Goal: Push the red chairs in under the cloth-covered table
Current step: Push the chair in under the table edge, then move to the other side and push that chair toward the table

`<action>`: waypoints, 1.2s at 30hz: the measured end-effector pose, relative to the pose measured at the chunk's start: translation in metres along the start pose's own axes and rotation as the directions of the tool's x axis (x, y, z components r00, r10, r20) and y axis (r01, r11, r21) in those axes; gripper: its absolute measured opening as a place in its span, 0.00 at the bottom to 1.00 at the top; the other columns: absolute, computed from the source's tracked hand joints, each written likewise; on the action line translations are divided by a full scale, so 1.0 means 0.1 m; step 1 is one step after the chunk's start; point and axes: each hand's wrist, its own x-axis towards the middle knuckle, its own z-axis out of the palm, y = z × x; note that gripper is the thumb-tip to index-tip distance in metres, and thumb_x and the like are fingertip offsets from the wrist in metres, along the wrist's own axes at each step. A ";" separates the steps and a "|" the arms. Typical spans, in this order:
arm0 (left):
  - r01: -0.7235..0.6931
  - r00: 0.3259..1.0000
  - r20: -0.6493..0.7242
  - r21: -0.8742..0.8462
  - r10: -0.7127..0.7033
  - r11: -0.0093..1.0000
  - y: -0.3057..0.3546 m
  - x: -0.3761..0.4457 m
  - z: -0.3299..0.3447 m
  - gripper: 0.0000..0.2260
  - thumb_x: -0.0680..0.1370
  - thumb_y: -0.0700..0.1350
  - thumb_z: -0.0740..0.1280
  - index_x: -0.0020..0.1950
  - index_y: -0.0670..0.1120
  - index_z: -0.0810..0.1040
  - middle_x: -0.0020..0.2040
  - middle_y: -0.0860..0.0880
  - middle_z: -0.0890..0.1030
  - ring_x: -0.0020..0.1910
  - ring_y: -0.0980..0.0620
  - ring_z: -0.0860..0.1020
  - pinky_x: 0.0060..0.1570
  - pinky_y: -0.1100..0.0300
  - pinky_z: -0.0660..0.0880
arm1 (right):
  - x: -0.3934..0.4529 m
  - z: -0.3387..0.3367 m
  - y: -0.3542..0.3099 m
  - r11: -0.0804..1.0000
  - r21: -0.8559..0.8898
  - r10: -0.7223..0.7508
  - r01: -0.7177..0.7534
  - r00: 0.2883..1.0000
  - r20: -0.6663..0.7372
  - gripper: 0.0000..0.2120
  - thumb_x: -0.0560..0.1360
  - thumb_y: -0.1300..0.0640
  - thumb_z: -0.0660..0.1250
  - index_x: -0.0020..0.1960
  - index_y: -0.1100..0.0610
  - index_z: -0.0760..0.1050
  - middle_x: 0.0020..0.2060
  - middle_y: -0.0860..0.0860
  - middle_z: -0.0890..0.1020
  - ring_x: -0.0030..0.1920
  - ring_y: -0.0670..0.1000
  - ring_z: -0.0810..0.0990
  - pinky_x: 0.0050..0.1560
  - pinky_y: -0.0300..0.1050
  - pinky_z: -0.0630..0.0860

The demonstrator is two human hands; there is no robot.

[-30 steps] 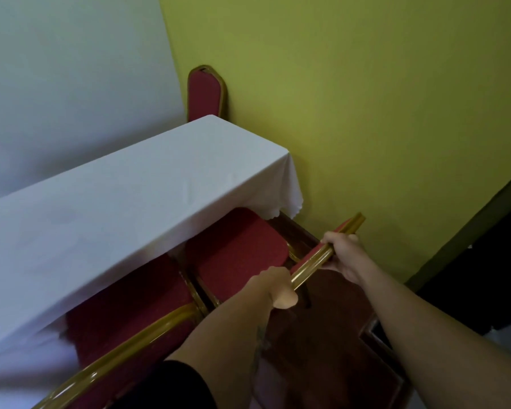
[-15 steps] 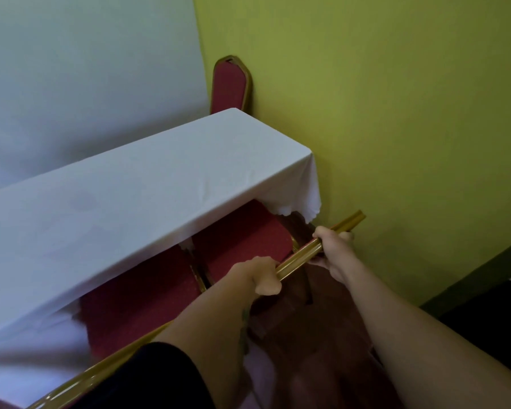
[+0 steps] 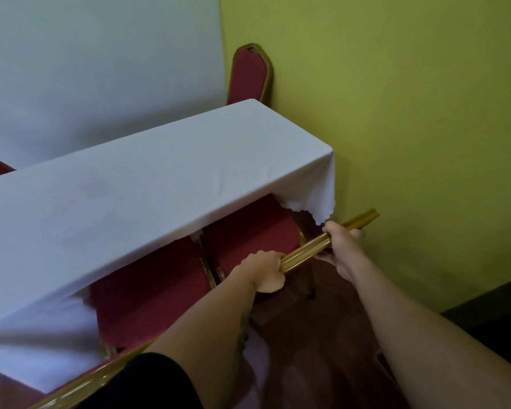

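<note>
Both arms reach forward, left hand (image 3: pixel 265 269) and right hand (image 3: pixel 343 245) curled closed, knuckles up.

Both hands grip the gold top rail (image 3: pixel 304 252) of the right-hand red chair: left hand (image 3: pixel 264 271) near the rail's middle, right hand (image 3: pixel 341 246) toward its far end, fingers wrapped over it. That chair's seat (image 3: pixel 248 234) sits partly under the front edge of the white tablecloth (image 3: pixel 148 196), near the table's right corner. A 2nd red seat (image 3: pixel 151 296) is beside it on the left, also partly under. A 3rd chair (image 3: pixel 250 75) stands behind the table's far right corner against the yellow wall (image 3: pixel 396 113).
</note>
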 end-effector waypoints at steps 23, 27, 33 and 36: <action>0.039 0.972 -0.216 -0.254 -0.096 0.967 -1.99 -1.53 -0.92 0.16 0.77 0.38 0.63 0.62 0.49 0.81 0.62 0.43 0.82 0.61 0.44 0.81 0.65 0.49 0.76 | -0.69 1.10 0.06 0.769 -0.616 -0.240 0.170 0.970 -0.032 0.55 0.60 0.48 0.73 0.81 0.60 0.54 0.70 0.63 0.75 0.66 0.64 0.77 0.61 0.60 0.78; 0.066 0.967 -0.235 -0.153 -0.101 0.986 -2.85 -2.08 -1.32 0.20 0.78 0.40 0.62 0.70 0.50 0.78 0.69 0.45 0.78 0.68 0.44 0.76 0.69 0.49 0.72 | -1.88 2.13 0.08 0.709 -0.662 -0.200 0.241 0.970 0.139 0.45 0.77 0.59 0.68 0.84 0.59 0.43 0.80 0.64 0.57 0.76 0.67 0.63 0.66 0.58 0.68; 0.143 0.924 -0.313 -0.256 -0.222 0.956 -4.11 -2.93 -1.81 0.21 0.77 0.38 0.60 0.68 0.52 0.79 0.70 0.47 0.77 0.67 0.44 0.76 0.66 0.48 0.75 | -2.50 3.61 0.40 0.616 -0.664 -0.137 0.425 0.887 0.441 0.40 0.79 0.59 0.67 0.84 0.56 0.51 0.80 0.62 0.59 0.75 0.63 0.67 0.70 0.57 0.68; 0.138 0.890 -0.380 -0.303 -0.252 0.943 -4.64 -3.28 -2.07 0.19 0.78 0.38 0.61 0.67 0.51 0.80 0.69 0.45 0.78 0.62 0.45 0.79 0.59 0.53 0.79 | -2.75 4.31 0.48 0.564 -0.659 -0.105 0.499 0.834 0.542 0.37 0.79 0.59 0.66 0.83 0.56 0.54 0.79 0.62 0.62 0.66 0.59 0.72 0.59 0.52 0.70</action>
